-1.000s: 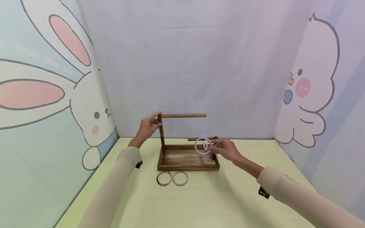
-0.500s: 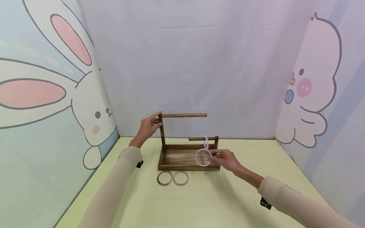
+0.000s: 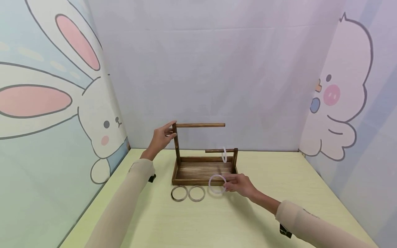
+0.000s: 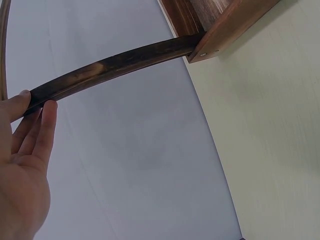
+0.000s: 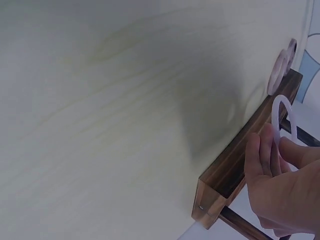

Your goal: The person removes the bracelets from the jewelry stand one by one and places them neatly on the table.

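My left hand (image 3: pixel 161 139) grips the top of the tall post (image 3: pixel 177 146) of a dark wooden jewelry stand, thumb and fingers on either side in the left wrist view. My right hand (image 3: pixel 240 185) pinches a pale lilac bangle (image 3: pixel 209 184) by its right side, just over the tray's front rim (image 3: pixel 186 182). A white bangle (image 3: pixel 225 155) hangs from the stand's lower rod (image 3: pixel 212 151). Two greyish-brown bangles, a left one (image 3: pixel 179 200) and a right one (image 3: pixel 196 201), lie side by side on the table before the tray.
From the tall post an upper rod (image 3: pixel 201 125) runs to the right with a free end. Behind the stand rises a plain pale backdrop (image 3: pixel 201 69). Side panels printed with a rabbit (image 3: pixel 93 124) and a chick (image 3: pixel 344 86) flank the light yellow table (image 3: pixel 173 227).
My right hand has carried the lilac bangle down from beside the lower rod toward the tray's front edge. The white bangle stays on the rod, and my left hand keeps its place.
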Demonstrator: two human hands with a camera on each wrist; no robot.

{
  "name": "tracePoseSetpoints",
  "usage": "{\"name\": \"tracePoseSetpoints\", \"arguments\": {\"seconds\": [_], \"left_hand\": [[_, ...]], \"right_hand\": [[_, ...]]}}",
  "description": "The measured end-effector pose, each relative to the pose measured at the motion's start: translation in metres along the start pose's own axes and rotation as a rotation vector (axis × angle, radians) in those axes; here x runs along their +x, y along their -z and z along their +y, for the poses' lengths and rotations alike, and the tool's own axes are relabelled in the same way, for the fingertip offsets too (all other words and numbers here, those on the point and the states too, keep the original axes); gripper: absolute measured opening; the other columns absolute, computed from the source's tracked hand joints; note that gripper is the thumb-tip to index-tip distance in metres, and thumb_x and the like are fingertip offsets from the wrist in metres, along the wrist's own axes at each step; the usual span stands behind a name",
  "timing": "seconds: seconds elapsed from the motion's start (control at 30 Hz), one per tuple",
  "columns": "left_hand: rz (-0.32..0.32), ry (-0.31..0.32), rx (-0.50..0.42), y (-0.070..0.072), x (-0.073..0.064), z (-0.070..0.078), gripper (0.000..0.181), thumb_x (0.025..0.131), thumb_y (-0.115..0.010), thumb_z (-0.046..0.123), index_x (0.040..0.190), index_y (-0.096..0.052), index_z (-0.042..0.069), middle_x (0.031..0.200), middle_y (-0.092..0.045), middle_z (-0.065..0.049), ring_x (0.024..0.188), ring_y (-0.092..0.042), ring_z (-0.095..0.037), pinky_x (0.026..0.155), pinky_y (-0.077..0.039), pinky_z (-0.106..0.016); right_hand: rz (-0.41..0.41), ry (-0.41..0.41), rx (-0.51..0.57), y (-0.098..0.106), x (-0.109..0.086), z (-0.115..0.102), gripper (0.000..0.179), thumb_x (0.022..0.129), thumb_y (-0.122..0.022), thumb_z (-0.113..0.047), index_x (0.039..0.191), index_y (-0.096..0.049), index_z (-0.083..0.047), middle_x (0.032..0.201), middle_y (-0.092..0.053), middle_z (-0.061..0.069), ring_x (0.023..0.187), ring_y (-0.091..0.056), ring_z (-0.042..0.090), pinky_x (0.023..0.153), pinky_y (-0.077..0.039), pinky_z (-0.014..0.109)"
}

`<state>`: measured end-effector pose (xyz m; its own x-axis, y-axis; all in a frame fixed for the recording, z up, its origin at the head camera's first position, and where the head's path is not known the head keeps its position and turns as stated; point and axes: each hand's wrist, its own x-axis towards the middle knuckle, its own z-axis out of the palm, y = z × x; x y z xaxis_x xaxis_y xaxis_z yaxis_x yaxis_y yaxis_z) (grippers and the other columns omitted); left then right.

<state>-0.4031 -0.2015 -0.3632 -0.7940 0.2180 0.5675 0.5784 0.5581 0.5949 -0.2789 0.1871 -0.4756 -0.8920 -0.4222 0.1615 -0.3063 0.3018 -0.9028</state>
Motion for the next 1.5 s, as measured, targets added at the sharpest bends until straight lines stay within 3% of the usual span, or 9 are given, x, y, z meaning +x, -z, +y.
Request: {"name": "tracePoseSetpoints", "arguments": {"seconds": [0.2, 0.47, 0.73, 1.0, 1.5], "left_hand": [[0.010, -0.015, -0.006, 0.001, 0.003, 0.000, 0.062, 0.098, -0.071, 0.002, 0.154, -0.053, 0.020, 0.127, -0.071, -0.022, 0.110, -0.073, -0.033, 0.086, -0.063, -0.045], [0.000, 0.003, -0.011, 0.002, 0.001, 0.002, 0.063, 0.098, -0.071, 0.002, 0.155, -0.052, 0.021, 0.128, -0.070, -0.022, 0.112, -0.072, -0.033, 0.086, -0.063, -0.045], [0.003, -0.012, -0.018, 0.003, 0.002, 0.000, 0.063, 0.098, -0.071, 0.001, 0.155, -0.053, 0.021, 0.129, -0.069, -0.023, 0.111, -0.072, -0.033, 0.087, -0.063, -0.046], [0.006, -0.002, -0.017, 0.002, 0.000, -0.001, 0.063, 0.097, -0.071, 0.001, 0.154, -0.053, 0.020, 0.131, -0.068, -0.023, 0.111, -0.072, -0.033, 0.087, -0.062, -0.045], [0.016, -0.024, -0.009, -0.002, 0.001, -0.003, 0.062, 0.097, -0.072, 0.000, 0.154, -0.054, 0.018, 0.127, -0.070, -0.022, 0.109, -0.074, -0.032, 0.088, -0.062, -0.043]], "right_hand": [[-0.004, -0.001, 0.052, -0.008, 0.000, 0.004, 0.040, 0.095, -0.072, 0.003, 0.131, -0.061, 0.018, 0.099, -0.074, 0.032, 0.086, -0.076, 0.043, 0.075, -0.064, 0.048], [-0.021, -0.019, 0.031, -0.014, 0.001, 0.009, 0.036, 0.097, -0.070, 0.003, 0.130, -0.063, 0.017, 0.099, -0.075, 0.030, 0.083, -0.077, 0.038, 0.070, -0.065, 0.043], [-0.044, -0.042, 0.075, -0.018, 0.000, 0.010, 0.036, 0.098, -0.067, 0.005, 0.129, -0.060, 0.021, 0.099, -0.073, 0.033, 0.084, -0.075, 0.047, 0.070, -0.064, 0.048], [-0.039, -0.076, 0.083, -0.022, 0.001, 0.008, 0.036, 0.097, -0.069, 0.004, 0.128, -0.061, 0.020, 0.097, -0.074, 0.032, 0.084, -0.075, 0.047, 0.070, -0.064, 0.049], [0.036, -0.023, -0.033, -0.025, 0.000, 0.013, 0.027, 0.093, -0.073, 0.004, 0.116, -0.069, 0.018, 0.096, -0.075, 0.029, 0.079, -0.077, 0.038, 0.065, -0.065, 0.038]]}}
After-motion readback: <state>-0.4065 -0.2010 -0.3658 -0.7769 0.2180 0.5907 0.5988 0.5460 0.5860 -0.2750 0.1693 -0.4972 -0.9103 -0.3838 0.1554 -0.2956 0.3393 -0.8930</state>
